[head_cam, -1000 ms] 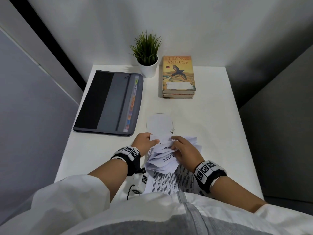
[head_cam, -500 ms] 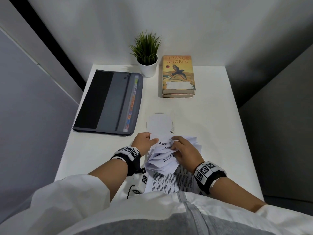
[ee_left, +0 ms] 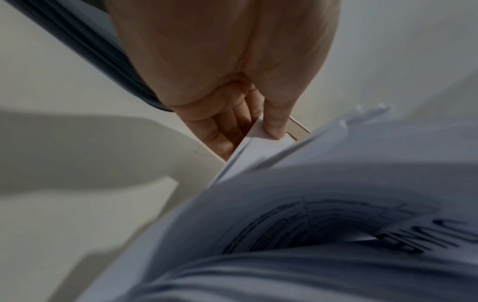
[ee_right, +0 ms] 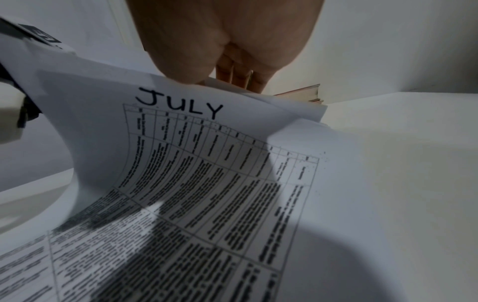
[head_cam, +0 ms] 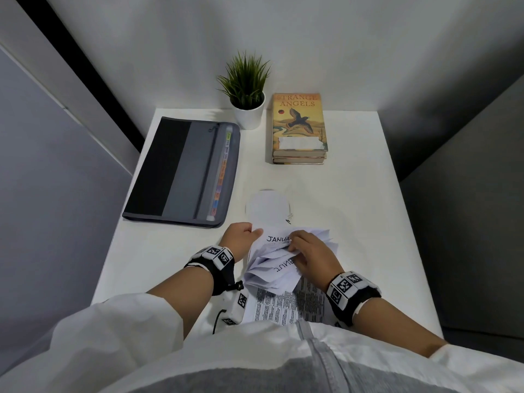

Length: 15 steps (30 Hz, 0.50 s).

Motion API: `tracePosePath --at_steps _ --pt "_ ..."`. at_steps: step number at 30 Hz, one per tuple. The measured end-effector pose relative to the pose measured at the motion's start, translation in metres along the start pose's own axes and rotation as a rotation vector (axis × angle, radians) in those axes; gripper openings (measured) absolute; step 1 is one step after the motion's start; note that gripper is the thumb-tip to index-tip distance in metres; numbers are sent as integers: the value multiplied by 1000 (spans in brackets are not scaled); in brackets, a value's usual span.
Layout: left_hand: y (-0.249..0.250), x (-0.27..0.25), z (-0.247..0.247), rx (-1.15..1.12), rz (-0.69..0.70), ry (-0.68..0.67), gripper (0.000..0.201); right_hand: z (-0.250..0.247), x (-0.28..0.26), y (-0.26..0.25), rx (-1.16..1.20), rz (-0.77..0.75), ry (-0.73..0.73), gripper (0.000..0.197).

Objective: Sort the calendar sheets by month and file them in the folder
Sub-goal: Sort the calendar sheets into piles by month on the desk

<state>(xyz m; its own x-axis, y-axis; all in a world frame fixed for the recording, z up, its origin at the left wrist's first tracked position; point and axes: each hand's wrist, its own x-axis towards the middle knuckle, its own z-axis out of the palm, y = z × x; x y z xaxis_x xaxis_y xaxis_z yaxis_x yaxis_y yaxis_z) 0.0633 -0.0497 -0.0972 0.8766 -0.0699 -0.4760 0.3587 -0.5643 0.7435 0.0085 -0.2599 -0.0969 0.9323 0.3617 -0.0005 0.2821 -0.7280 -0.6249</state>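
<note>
A bunch of white calendar sheets (head_cam: 276, 260) is held upright and fanned at the near middle of the white table (head_cam: 354, 199). My left hand (head_cam: 239, 239) pinches their far left corner, thumb on top (ee_left: 271, 122). My right hand (head_cam: 312, 255) curls over the sheets from the right, fingers bending their top edges toward me. The sheet now facing up reads JANUA (head_cam: 276, 239). The bent sheet nearest me reads JULY (ee_right: 181, 104). The grey zip folder (head_cam: 184, 171) with coloured month tabs lies shut at the far left, apart from both hands.
A potted green plant (head_cam: 248, 92) stands at the back centre. A stack of books (head_cam: 299, 129) lies to its right. A white round pad (head_cam: 268, 207) lies just beyond the sheets. Walls close in on both sides of the table.
My right fingers have flipped one more sheet toward me: the page reading AUGUST has gone down and the JANUARY page now shows. Both hands stay in the same place.
</note>
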Motion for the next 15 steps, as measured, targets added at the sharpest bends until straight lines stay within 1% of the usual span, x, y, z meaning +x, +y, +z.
tracePosePath --at_steps 1,2,4,5,6,8,10,11,15 --pt "-1 1 1 -12 -5 -3 46 0 0 -1 -1 -8 7 20" --pt "-1 0 2 -37 0 3 39 0 1 -1 -7 -13 12 19" --pt "0 -2 4 -132 -15 -30 14 1 1 -1 -18 -17 15 19" --pt "1 -4 4 -162 -24 -38 13 1 1 -1 -18 -18 11 20" --pt "2 -5 4 -179 -25 -34 17 2 1 -1 -16 -16 6 21" --pt "2 -5 3 -186 -10 -19 17 2 1 -1 -15 -12 -5 23" --pt "0 -4 2 -147 -19 8 42 2 1 0 -24 -19 0 23" --pt "-1 -4 1 -127 -36 10 47 1 1 1 -25 -23 5 23" --pt "-1 -3 0 -130 -45 1 48 0 0 2 -9 -7 23 24"
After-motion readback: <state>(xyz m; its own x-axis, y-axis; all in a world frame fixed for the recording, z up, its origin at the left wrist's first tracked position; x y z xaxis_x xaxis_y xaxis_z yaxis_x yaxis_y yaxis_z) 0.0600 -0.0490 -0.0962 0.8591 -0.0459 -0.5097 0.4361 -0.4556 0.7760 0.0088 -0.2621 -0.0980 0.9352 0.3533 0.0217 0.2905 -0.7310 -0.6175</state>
